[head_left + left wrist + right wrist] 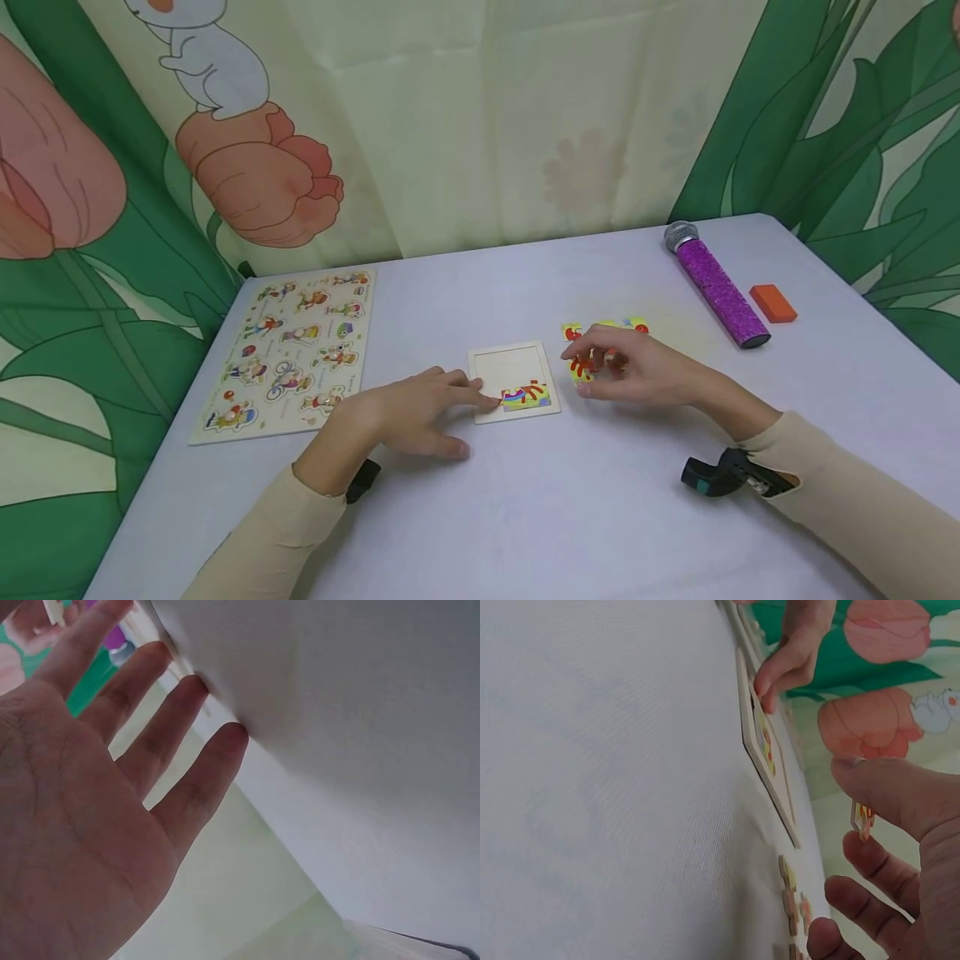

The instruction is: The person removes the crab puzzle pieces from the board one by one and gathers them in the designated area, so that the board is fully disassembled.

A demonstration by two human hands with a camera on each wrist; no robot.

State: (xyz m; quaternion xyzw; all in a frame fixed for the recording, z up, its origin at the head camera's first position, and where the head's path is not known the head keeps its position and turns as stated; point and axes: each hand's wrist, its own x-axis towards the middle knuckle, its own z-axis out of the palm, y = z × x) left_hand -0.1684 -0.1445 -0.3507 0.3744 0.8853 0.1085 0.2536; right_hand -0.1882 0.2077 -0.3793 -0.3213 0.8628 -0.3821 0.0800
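Observation:
A small square wooden puzzle tray [510,367] lies mid-table, its lower right part filled with colourful puzzle pieces [527,396]. My left hand [420,412] reaches in from the left with fingers extended, the index fingertip at the left end of those pieces. To the right of the tray, my right hand [648,367] is raised over the table. It pinches a small puzzle piece [862,816] between thumb and fingers. Loose yellow and red pieces [572,332] lie beneath and behind this hand, partly hidden by it.
At the left of the table lies a large wooden picture board [281,350]. A purple glittery microphone [716,287] and an orange block [773,303] are at the back right. A printed curtain [525,125] hangs behind the table.

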